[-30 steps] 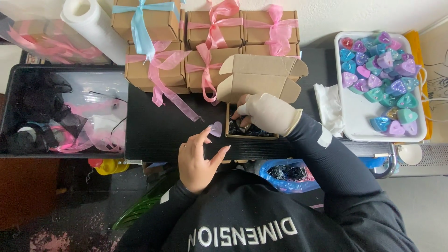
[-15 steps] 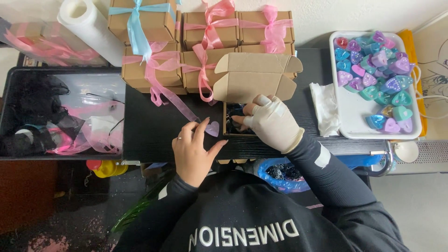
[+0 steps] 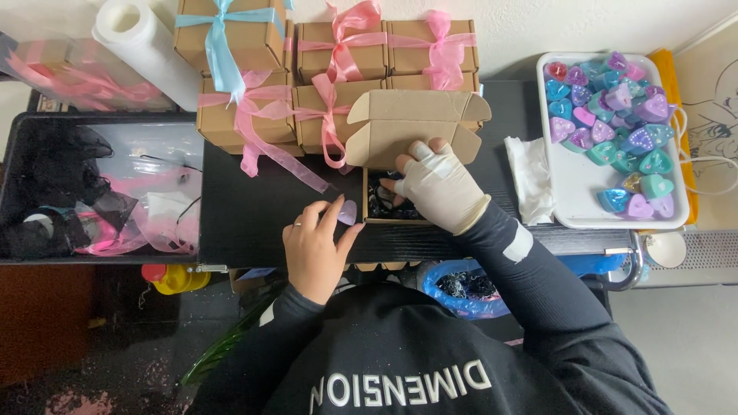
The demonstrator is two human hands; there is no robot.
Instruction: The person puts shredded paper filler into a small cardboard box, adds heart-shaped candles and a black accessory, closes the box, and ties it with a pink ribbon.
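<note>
Head view, looking down on a black desk (image 3: 261,207).

Left hand (image 3: 315,250), bare, ring on one finger, at the desk's near edge. Fingers (image 3: 336,209) pinching a small lilac heart (image 3: 348,212), held just beside the left wall of the open box (image 3: 392,201). Heart outside the box, close over the desk, not in yet.

Right hand (image 3: 440,188), white glove, inside the open box from the right. Fingers curled down into dark shredded filler (image 3: 378,201); cannot tell whether grasping anything. Box at the middle of the near edge, flaps (image 3: 415,119) folded back toward the far side.

Behind the open box, along the far edge: closed brown boxes, most tied with pink ribbon (image 3: 338,100), one at the far left corner with blue ribbon (image 3: 223,46). Loose pink ribbon end trailing toward the left hand.

White paper roll (image 3: 146,46) beyond the far left corner. Dark bin (image 3: 100,184) left of the desk, holding black filler and pink ribbon scraps.

White tray (image 3: 584,192) at the right edge, full of heart pieces (image 3: 615,115) in purple, teal, pink, blue. Crumpled white tissue (image 3: 529,173) between tray and open box.

Blue bag (image 3: 461,280) of dark filler just below the near edge, by the right forearm.
</note>
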